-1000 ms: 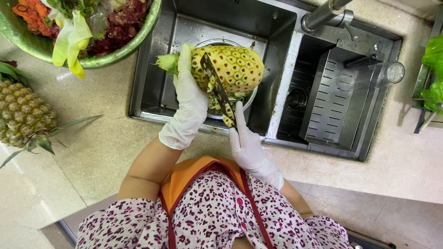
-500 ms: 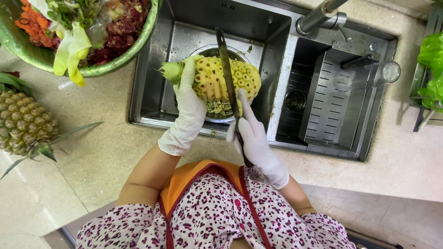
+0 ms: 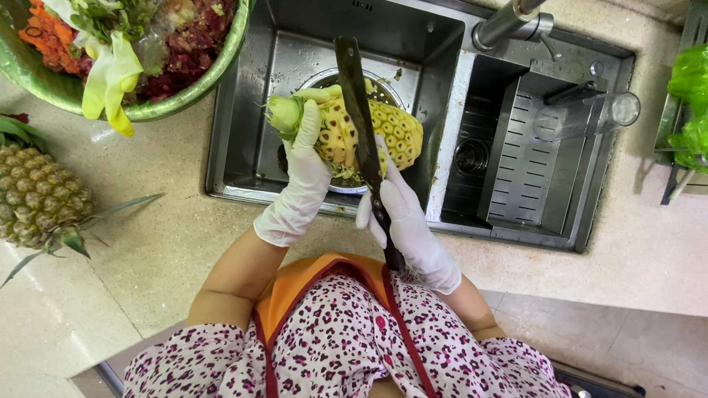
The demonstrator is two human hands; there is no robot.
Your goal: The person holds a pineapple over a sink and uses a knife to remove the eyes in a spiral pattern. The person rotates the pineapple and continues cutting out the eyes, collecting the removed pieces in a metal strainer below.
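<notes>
I am holding a peeled pineapple (image 3: 369,133) over the left basin of the sink (image 3: 243,147), just above a round strainer (image 3: 346,184) sitting at the basin's bottom. My gloved left hand (image 3: 302,184) is gripping the fruit at its left end, near the trimmed green stub, fingers wrapped over the yellow flesh. My gloved right hand (image 3: 405,225) is closed around the handle of a long dark knife (image 3: 359,125), and the blade is lying across the middle of the fruit, pointing toward the far wall of the sink.

As far as I can judge, the skin is already off, since the whole fruit is showing yellow; brown eyes are still dotting the surface, so the cleaning cuts seem largely left to do. A second pineapple (image 3: 37,195), still in its rough skin with leaves, is lying on the surface (image 3: 169,236) to the left, untouched. At far left a green bowl (image 3: 199,88) is holding mixed scraps. The right basin is holding a slotted tray (image 3: 523,169) and a clear glass (image 3: 590,114), below the tap (image 3: 509,22).
</notes>
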